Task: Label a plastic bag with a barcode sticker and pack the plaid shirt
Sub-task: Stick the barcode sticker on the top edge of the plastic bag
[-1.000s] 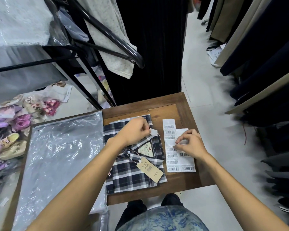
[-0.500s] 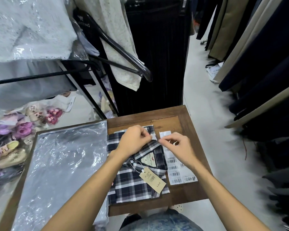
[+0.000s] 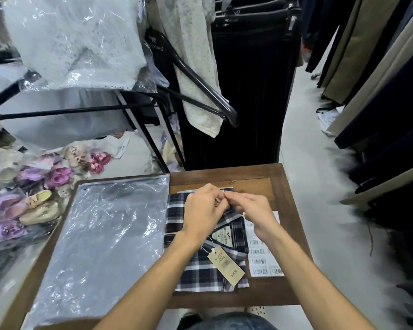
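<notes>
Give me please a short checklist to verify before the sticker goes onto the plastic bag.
1. Plastic bag lies flat on the table: ok.
2. Bag surface bare of other items: ok.
3. Sticker peeled and held between left hand and right hand: cannot tell, fingers hide it.
4. Barcode sheet within reach beside the plaid shirt: ok.
5. Shirt folded, hang tag on top: ok.

A wooden table (image 3: pixel 279 186) fills the lower middle. At ten o'clock, a black metal rack (image 3: pixel 69 111) carries a white lace garment in clear wrap (image 3: pixel 74 41). A black hanger (image 3: pixel 200 89) juts from it toward twelve o'clock, beside a pale speckled top (image 3: pixel 193 63) and black pleated clothing (image 3: pixel 250 91). At nine o'clock lie purple and cream shoes (image 3: pixel 34 194). Dark and beige garments (image 3: pixel 379 79) hang at two o'clock above the grey floor (image 3: pixel 308 139).
</notes>
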Tool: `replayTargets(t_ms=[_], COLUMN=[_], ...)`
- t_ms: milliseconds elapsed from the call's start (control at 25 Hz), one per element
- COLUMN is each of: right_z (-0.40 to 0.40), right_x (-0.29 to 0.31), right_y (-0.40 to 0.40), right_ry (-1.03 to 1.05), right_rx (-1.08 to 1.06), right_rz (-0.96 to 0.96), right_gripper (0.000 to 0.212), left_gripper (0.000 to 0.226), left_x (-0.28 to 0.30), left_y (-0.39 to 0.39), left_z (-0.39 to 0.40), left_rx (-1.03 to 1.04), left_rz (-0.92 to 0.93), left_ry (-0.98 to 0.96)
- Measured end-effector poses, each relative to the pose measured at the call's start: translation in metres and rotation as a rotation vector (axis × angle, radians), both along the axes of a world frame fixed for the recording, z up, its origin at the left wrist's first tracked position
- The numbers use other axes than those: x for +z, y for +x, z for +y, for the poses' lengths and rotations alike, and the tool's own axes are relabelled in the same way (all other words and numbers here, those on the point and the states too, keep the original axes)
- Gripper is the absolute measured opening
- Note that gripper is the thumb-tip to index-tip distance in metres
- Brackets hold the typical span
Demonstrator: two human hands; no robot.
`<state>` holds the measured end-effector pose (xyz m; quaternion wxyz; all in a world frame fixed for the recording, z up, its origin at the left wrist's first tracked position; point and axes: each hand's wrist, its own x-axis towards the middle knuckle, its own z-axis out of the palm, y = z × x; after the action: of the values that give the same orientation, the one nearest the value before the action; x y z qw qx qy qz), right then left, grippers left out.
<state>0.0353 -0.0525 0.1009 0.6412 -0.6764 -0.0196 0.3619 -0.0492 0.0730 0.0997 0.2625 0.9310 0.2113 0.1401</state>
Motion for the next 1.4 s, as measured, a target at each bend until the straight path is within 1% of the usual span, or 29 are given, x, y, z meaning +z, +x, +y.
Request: replayTargets(t_ms=[160,240,320,480,640,760,880,1000,1120,1280,1400], right_z=[0.0,-0.001,-0.003,-0.002,0.009,0.024,0.045,0.072,0.106,0.15,0.19], right_x=[0.001,-0.001,-0.002,-0.001,0.005,0.011,0.018,0.019,0.021,0.023,0.024], right_y=[0.0,-0.001,-0.002,-0.003,-0.009,-0.017,-0.033,-0.056,-0.083,-0.113,-0.136], right_ry=[0.024,0.038,0.069,0.115,0.098,0.077,0.047,0.031,0.008,0.077,0.115], right_rx=[0.013,0.02,0.046,0.165,0.227,0.238,0.232,0.226,0.232,0.186,0.19], right_rz=[0.049,0.056,0.041,-0.042,-0.101,-0.185,-0.222,-0.231,-0.215,-0.178,-0.259], right_gripper=[0.013,0.01,0.012,0.014,0.015,0.016,0.016,0.015,0.014,0.008,0.015], left_gripper=[0.009,0.012,0.013,0.012,0.02,0.025,0.029,0.019,0.008,0.006,0.006], left_x=[-0.003,0.0,0.002,0.002,0.005,0.01,0.016,0.017,0.015,0.016,0.02], left_y=[-0.007,-0.01,-0.014,-0.028,-0.048,-0.06,-0.073,-0.091,-0.115,-0.145,-0.169], left_z=[-0.011,-0.014,-0.016,-0.018,-0.006,0.015,0.042,0.075,0.11,0.156,0.195], left_rx=[0.065,0.088,0.126,0.235,0.308,0.367,0.329,0.289,0.27,0.216,0.213], left_rz=[-0.035,-0.059,-0.075,-0.14,-0.242,-0.303,-0.31,-0.341,-0.344,-0.3,-0.328], left_ry=[0.03,0.024,0.011,-0.028,-0.209,-0.402,-0.572,-0.662,-0.708,-0.716,-0.714])
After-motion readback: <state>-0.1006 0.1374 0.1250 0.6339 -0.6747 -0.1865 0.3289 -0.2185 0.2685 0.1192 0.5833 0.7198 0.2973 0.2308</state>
